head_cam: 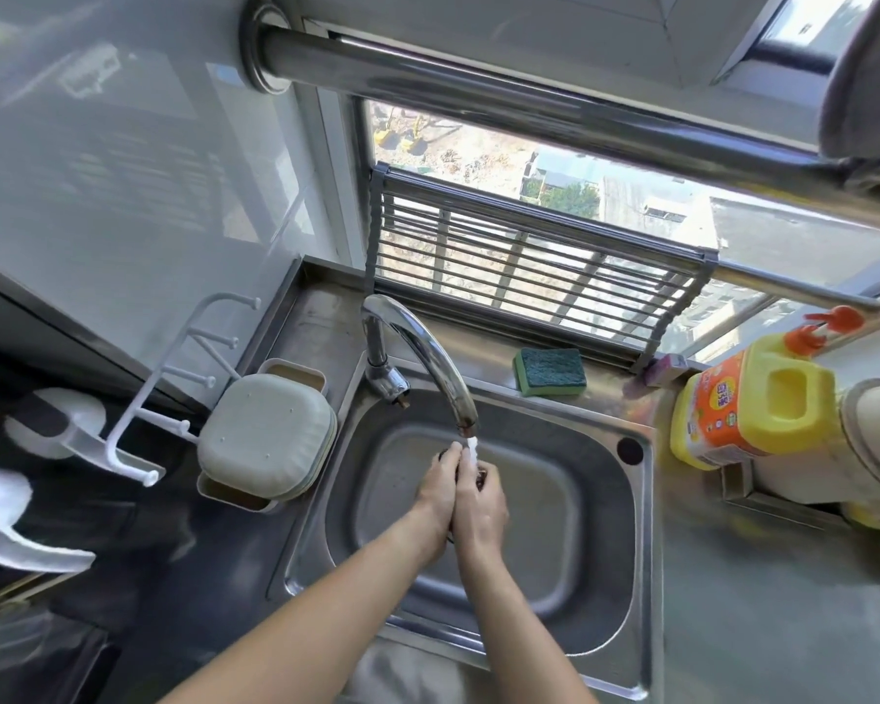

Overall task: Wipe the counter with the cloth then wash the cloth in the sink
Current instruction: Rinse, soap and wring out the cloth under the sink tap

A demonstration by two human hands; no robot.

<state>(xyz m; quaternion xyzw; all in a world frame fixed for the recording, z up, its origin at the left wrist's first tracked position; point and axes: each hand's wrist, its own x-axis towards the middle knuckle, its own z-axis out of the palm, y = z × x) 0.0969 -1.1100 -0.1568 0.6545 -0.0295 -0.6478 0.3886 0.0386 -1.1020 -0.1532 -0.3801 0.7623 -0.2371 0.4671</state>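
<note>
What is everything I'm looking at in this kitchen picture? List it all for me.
Sink: one, steel, centre.
Tap: one, chrome, running, behind the basin.
Cloth: one, dark, mostly hidden between the hands.
Sponge: one, green, ledge behind the sink.
Detergent jug: one, yellow and orange, right.
Lidded box: one, cream, left.
Hook rack: one, white, left wall.
Drying rack: one, grey, at the window.
Left hand, right hand: together under the stream.
</note>
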